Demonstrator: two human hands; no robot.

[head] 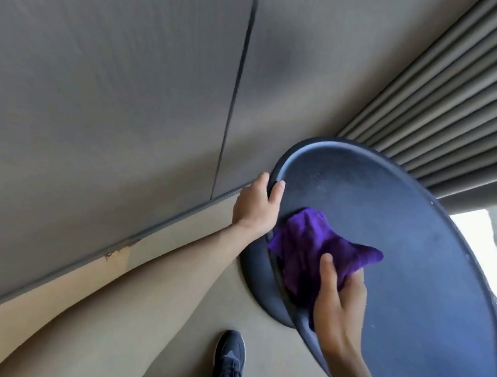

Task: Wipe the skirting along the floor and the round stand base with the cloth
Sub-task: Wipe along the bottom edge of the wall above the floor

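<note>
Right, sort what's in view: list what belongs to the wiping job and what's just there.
Belongs to the job:
purple cloth, held in the right hand
round top, its rim in the left hand grip
round stand base under it
skirting along the floor

Just there:
curtain
shoe
wall panels

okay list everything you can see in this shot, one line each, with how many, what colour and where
Round top: one, dark blue-black, right of centre, tilted.
Round stand base: one, black, on the floor under the round top, mostly hidden.
Cloth: one, purple, on the round top near its left edge.
Skirting: one strip, grey, along the foot of the wall.
Wall: grey panels with a dark seam, upper left.
Floor: beige, lower left.
Curtain: grey, pleated, upper right.
Shoe: one, black, bottom centre.
Left hand: gripping the round top's left rim.
Right hand: holding the cloth.
</note>
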